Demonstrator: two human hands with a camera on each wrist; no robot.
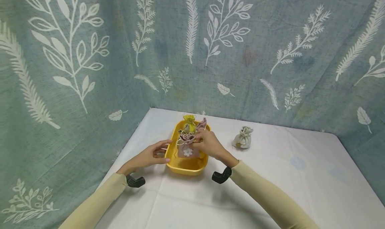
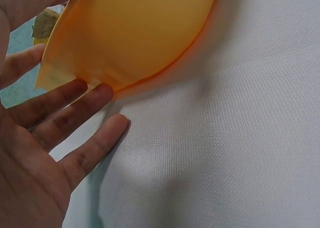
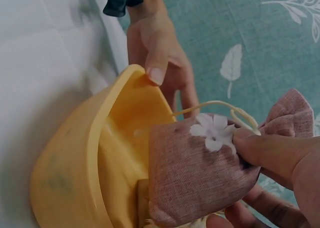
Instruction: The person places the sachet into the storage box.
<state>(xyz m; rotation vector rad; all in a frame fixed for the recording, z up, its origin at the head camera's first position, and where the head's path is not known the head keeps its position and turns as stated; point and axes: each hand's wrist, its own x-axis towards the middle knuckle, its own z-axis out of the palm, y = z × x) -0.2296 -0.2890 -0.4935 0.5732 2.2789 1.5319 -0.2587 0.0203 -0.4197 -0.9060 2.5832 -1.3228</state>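
My right hand [image 1: 209, 145] pinches a pink drawstring pouch [image 3: 195, 173] with a white felt flower, thumb beside the flower and fingers beneath. The pouch hangs over a yellow plastic basin [image 1: 184, 171], its gathered neck towards the right in the right wrist view. My left hand [image 1: 147, 158] is at the basin's left side, thumb by the rim and fingers extended against the outer wall [image 2: 115, 53]. At the basin's far end are a bright yellow pouch [image 1: 190, 123] and another pink pouch [image 1: 202, 124]. A greyish pouch [image 1: 182, 131] is partly hidden behind the held one.
A pale grey-beige pouch [image 1: 243, 138] stands on the white-covered table [image 1: 279, 169], right of the basin. Behind the table hangs a green leaf-patterned cloth [image 1: 180, 55], which also runs along the left side.
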